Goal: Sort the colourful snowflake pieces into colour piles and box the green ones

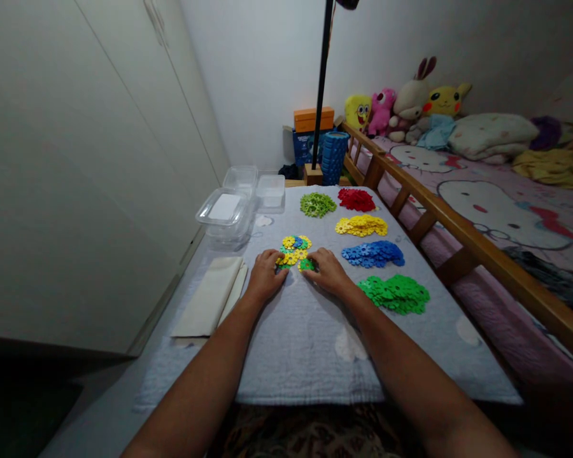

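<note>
Mixed cluster of flower discs (291,256), yellow, blue and green, is lying mid-table, nearer the far edge of the cloth-covered table (305,356) than the near one. Left hand (266,272) is touching its left side, fingers curled; right hand (328,270) is bending thumb and fingers over a green-centred disc (307,264) at its right side. Cannot tell whether either is pinching a disc or only pressing. Toward the right edge, green pile (396,294), blue pile (373,254) and yellow pile (361,225) are lying in a row; red pile (356,200) is sitting by the far right corner. Judgement: handling is calling for light fingertips, left hand steadying, right hand adjusting one disc by its rim, thin overlapping pieces sliding easily.
</note>
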The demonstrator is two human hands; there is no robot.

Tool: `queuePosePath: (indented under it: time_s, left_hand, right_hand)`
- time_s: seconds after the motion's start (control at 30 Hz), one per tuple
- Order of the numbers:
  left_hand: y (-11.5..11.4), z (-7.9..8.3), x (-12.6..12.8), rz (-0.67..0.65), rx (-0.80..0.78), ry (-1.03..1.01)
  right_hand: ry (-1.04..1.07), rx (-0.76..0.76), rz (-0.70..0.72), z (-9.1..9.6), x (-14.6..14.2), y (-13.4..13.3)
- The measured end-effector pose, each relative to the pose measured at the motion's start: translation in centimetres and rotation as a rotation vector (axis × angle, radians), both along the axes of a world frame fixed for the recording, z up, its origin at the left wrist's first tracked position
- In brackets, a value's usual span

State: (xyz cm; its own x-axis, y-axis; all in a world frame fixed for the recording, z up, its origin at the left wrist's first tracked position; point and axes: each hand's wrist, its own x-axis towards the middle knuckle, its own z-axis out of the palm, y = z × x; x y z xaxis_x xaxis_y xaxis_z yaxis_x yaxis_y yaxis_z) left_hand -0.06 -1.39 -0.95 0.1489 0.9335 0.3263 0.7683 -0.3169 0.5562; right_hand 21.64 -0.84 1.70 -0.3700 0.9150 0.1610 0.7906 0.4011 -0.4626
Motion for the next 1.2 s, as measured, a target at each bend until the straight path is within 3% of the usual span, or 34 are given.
queuePosePath:
  time_s: [0.23,0.47,0.63,0.77,1.03,1.2]
  left_hand:
    - [0.1,0.1,-0.1,-0.011,-0.006,0.016]
    - [0.1,0.0,-0.2,-0.013,0.007,0.015]
    - [0.1,0.1,-0.3,-0.019,0.000,0.018]
    - [0.2,0.1,-0.4,-0.019,-0.004,0.027]
    - [0.2,0.0,-0.4,-0.011,0.002,0.026]
    - [0.2,0.1,-0.5,-0.017,-0.007,0.021]
  right_hand:
    - [0.058,-0.085,0.074,3.4,4.1,-0.9]
    - [0.070,-0.121,-0.003,6.3,13.1,-3.7]
    - [0.038,-0.201,-0.159,6.0,20.2,-5.6]
    - [0.056,-0.256,-0.242,5.1,23.6,-6.9]
    - [-0.006,-0.266,-0.243,3.1,25.0,-7.0]
    - [-0.041,-0.283,-0.225,3.1,25.0,-6.8]
